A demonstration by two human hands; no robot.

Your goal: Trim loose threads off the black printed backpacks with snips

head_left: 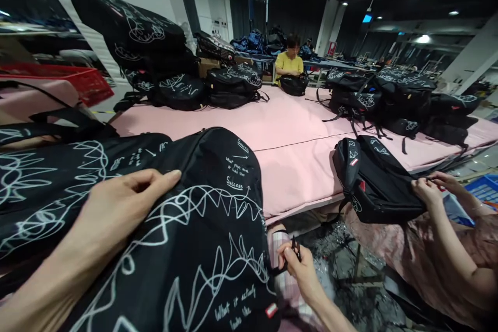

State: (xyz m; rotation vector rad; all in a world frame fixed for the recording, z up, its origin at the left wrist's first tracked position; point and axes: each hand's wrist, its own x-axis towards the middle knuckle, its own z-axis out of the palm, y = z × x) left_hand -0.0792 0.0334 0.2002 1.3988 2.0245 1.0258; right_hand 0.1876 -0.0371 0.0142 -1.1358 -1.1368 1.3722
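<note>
a black backpack [210, 238], marked with white scribbles and lettering, is held slanted at the near edge of the pink-covered table [288, 124], its front panel turned upward. its upper part is met by the left hand [128, 197], whose thumb and forefinger are brought close together; whether fabric is pinched between them cannot be told from this angle. small black snips [296, 248] are grasped in the curled fingers of the right hand [298, 264], just beside the backpack's right side. to the left, a second scribbled bag [46, 192] is laid alongside. at the right, a smaller-looking black bag [381, 181] is gripped by a co-worker's hands [428, 192]. farther back, stacked bags [233, 83] are seen, and a dark bag [293, 85] is handled by a person in yellow [289, 65].
</note>
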